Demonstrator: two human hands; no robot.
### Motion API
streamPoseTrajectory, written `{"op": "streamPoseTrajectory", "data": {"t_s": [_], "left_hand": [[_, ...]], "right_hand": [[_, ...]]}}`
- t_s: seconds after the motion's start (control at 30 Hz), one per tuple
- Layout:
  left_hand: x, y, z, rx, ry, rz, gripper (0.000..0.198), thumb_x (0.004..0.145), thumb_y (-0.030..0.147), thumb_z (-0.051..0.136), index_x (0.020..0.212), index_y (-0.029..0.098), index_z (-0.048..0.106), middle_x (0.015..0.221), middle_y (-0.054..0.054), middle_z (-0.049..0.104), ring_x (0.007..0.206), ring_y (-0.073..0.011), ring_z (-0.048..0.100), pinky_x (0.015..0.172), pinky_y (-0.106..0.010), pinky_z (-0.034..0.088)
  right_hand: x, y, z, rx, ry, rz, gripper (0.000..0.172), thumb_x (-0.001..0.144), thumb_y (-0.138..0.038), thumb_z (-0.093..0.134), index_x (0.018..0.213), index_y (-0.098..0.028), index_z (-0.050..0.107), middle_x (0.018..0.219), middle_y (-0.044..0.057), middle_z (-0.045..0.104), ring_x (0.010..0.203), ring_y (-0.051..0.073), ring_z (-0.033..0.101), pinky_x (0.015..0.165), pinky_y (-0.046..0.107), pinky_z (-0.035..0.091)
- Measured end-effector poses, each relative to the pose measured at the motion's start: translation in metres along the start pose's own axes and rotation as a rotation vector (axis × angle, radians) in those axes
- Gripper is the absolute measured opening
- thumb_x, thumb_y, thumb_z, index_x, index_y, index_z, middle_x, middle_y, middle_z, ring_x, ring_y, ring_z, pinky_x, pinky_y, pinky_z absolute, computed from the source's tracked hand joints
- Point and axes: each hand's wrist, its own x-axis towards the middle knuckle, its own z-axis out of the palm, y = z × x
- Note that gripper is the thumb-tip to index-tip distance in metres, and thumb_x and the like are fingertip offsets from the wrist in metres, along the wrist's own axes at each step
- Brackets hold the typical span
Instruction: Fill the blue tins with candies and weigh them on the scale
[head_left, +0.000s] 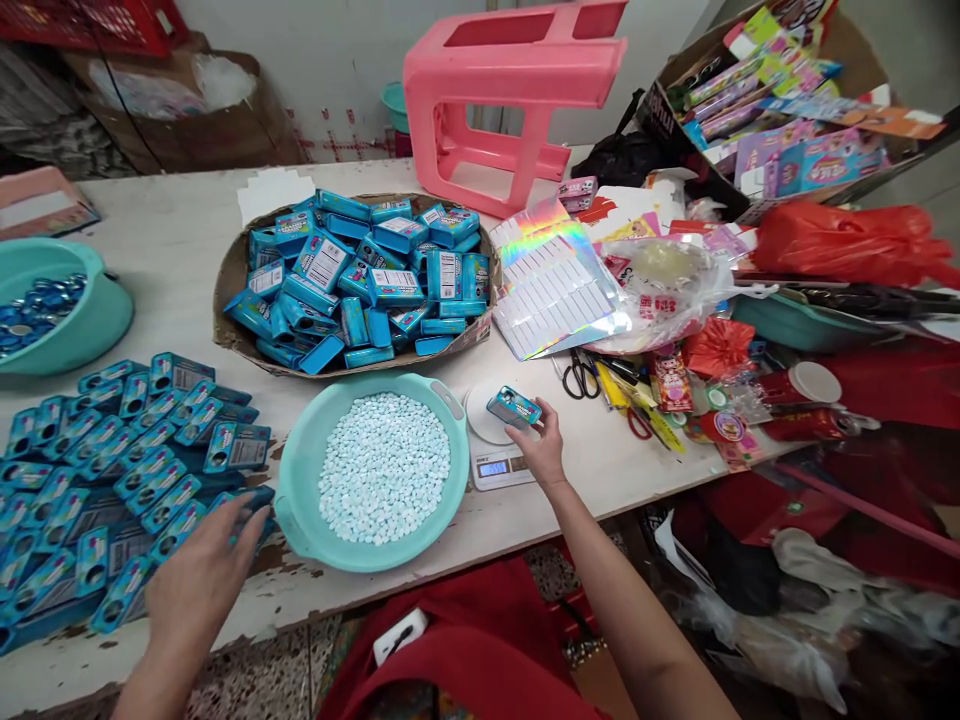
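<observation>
In my right hand (541, 447) is a small blue tin (514, 405) with a round opening, pinched between thumb and fingers just over the round white plate (486, 418) of a small digital scale (501, 468). Whether the tin touches the plate I cannot tell. My left hand (201, 565) reaches over the near right edge of many standing blue tins (161, 470), fingers stretched and apart, fingertips beside a tin there. Between my hands stands a turquoise basin (298, 500) with pale blue candies (384, 468).
Behind the basin, a cardboard box (229, 335) holds a heap of blue tins. Another turquoise basin (97, 330) with shiny blue pieces stands left. Sticker sheets (555, 285), scissors (580, 378), bags and an upturned pink stool (510, 80) are farther right and back.
</observation>
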Motion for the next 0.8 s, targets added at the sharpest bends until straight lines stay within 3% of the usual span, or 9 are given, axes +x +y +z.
{"op": "streamPoseTrajectory", "data": {"t_s": [0.17,0.3,0.43,0.6,0.8], "left_hand": [[0.013,0.049,0.020,0.027,0.102,0.252,0.036,0.088,0.043,0.040,0.111,0.023,0.059,0.108,-0.006,0.067,0.088,-0.0235,0.065,0.064,-0.028,0.046],[0.016,0.075,0.030,-0.166,0.053,0.288,0.032,0.088,0.042,0.043,0.105,0.022,0.062,0.104,-0.005,0.069,0.088,-0.0210,0.066,0.068,-0.026,0.047],[0.017,0.096,0.031,-0.384,0.025,0.286,0.032,0.088,0.042,0.044,0.104,0.022,0.062,0.102,-0.004,0.069,0.082,-0.0167,0.066,0.071,-0.025,0.048],[0.021,0.098,0.026,-0.469,0.023,0.314,0.031,0.089,0.042,0.041,0.104,0.023,0.061,0.104,-0.005,0.068,0.088,-0.0171,0.065,0.073,-0.026,0.048],[0.018,0.096,0.009,-0.687,-0.010,0.199,0.030,0.085,0.042,0.048,0.105,0.023,0.062,0.096,-0.004,0.067,0.078,-0.0153,0.062,0.071,-0.027,0.048]], "right_hand": [[0.012,-0.017,0.007,-0.032,-0.026,0.036,0.045,0.063,-0.044,0.071,0.098,-0.018,0.057,0.085,0.002,0.064,0.078,0.018,0.058,0.078,0.036,0.048],[0.001,-0.064,0.003,-0.074,-0.103,-0.095,0.037,0.069,-0.041,0.069,0.097,-0.019,0.059,0.089,0.003,0.063,0.083,0.019,0.057,0.079,0.035,0.047],[-0.016,-0.113,0.012,-0.154,-0.299,-0.280,0.029,0.075,-0.034,0.066,0.102,-0.024,0.060,0.096,0.004,0.063,0.088,0.021,0.058,0.080,0.034,0.047],[-0.025,-0.125,0.033,-0.248,-0.412,-0.348,0.027,0.076,-0.034,0.064,0.102,-0.025,0.062,0.093,0.005,0.065,0.086,0.023,0.058,0.077,0.036,0.048],[-0.040,-0.137,0.048,-0.227,-0.455,-0.353,0.028,0.075,-0.034,0.066,0.102,-0.025,0.062,0.094,0.004,0.065,0.086,0.022,0.059,0.075,0.034,0.047]]}}
